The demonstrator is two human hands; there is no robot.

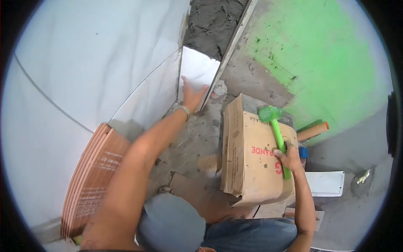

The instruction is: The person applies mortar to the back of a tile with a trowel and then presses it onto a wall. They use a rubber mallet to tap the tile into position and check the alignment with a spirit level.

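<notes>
I see my left hand stretched forward, fingers spread and pressed flat against a white tile that stands upright in the corner, low on the wall. Above that tile the wall shows bare grey mortar, and to its left the larger white tiles are already up. My right hand is closed around the handle of a green rubber mallet, whose head rests on top of a cardboard box beside me.

I judge the step in hand to be seating this corner tile: the palm is holding it against the wall while the mallet waits. The next move, as I read it, calls for bringing the mallet across to the tile and tapping gently, with the left hand sliding aside enough to leave the face free without letting the tile slip.

Around me: a stack of brown-backed tiles leans against the wall at my left, a tan pipe lies behind the box, and a white tile offcut sits on the floor at right. The box stands between the mallet and the corner, so the swing has to clear it; my own knee and outstretched forearm also crowd the path.
</notes>
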